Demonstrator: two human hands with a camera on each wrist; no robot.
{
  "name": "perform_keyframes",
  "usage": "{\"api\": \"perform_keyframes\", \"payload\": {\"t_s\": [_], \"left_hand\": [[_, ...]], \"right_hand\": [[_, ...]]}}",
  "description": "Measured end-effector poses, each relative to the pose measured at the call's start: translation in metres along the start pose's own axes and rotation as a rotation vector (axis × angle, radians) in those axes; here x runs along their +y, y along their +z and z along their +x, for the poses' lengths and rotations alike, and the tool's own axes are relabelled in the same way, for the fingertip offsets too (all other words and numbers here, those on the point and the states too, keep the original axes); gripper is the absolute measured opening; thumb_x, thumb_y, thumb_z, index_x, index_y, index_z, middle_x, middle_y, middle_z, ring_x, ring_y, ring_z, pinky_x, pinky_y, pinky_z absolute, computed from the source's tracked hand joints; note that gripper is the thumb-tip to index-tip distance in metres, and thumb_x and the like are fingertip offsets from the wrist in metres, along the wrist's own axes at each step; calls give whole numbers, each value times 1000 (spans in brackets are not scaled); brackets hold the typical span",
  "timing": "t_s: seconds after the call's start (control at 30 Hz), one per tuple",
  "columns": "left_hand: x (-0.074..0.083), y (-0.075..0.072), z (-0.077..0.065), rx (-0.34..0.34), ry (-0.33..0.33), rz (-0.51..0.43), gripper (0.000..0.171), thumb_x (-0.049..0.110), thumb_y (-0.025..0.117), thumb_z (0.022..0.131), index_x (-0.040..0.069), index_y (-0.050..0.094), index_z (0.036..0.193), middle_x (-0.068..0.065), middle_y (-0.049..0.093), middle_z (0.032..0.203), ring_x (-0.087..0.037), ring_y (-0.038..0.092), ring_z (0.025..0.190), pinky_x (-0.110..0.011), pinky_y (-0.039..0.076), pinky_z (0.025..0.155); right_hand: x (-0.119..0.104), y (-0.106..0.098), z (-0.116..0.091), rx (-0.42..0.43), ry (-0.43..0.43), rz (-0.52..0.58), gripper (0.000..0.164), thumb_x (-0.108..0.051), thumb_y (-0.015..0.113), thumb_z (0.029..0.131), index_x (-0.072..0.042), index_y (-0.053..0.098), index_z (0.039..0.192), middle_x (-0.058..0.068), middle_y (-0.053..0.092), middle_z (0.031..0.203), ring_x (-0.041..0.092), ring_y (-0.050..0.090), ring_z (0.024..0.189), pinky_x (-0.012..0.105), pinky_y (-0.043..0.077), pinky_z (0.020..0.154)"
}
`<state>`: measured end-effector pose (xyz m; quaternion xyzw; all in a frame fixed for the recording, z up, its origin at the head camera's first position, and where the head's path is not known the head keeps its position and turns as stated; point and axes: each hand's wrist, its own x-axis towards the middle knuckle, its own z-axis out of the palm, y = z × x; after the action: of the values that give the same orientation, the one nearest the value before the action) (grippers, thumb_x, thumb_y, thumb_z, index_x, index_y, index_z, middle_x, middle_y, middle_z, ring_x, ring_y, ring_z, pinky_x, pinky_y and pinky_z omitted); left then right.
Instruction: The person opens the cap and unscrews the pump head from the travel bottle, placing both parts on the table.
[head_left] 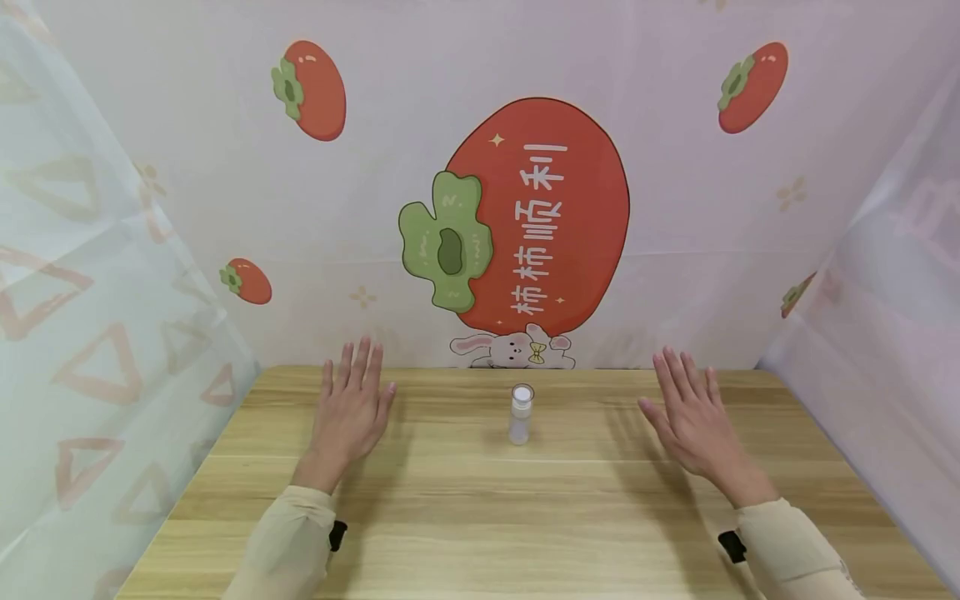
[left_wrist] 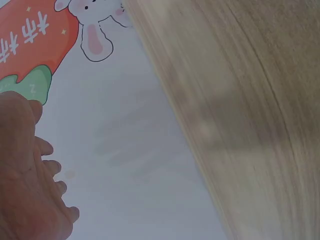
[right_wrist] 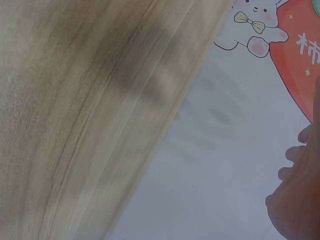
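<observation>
A small clear bottle with a white cap stands upright on the wooden table, between the two hands and apart from both. To its left, my left hand is held above the table with straight, spread fingers and holds nothing. On the other side my right hand is stretched out the same way, palm down, also holding nothing. At the edge of the left wrist view the left hand shows its palm side. The right hand appears at the right edge of the right wrist view. Neither wrist view shows the bottle.
The wooden table meets a printed cloth backdrop along its far edge. Cloth side walls hang at the left and right. Each sleeve carries a small black device at the wrist.
</observation>
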<state>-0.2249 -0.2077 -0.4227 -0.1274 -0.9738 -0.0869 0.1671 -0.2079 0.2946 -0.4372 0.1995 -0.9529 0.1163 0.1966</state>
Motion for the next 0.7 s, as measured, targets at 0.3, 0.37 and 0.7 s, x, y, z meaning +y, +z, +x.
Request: {"api": "perform_keyframes", "payload": {"t_s": [0.3, 0.37, 0.7], "left_hand": [[9, 8, -2, 1, 14, -21, 61, 33, 37, 110, -2, 23, 159, -24, 17, 165, -42, 11, 152, -60, 13, 120], [12, 10, -2, 23, 28, -26, 60, 31, 42, 109, -4, 29, 156, -26, 24, 162, -44, 19, 150, -59, 20, 119], [34, 16, -2, 109, 61, -106, 50, 25, 61, 101, -6, 53, 140, -28, 52, 143, -46, 52, 128, -58, 43, 104]], "right_hand": [[-4, 2, -3, 1, -19, 33, 70, -36, 50, 107, 3, 24, 158, 26, 24, 162, 43, 17, 151, 59, 6, 121], [-5, 3, -3, 17, -22, 46, 67, -35, 52, 106, 3, 29, 157, 27, 30, 159, 46, 25, 147, 62, 15, 118], [-13, 4, -3, 60, -22, 71, 51, -28, 57, 105, 5, 49, 143, 28, 54, 137, 49, 50, 124, 65, 39, 100]]}}
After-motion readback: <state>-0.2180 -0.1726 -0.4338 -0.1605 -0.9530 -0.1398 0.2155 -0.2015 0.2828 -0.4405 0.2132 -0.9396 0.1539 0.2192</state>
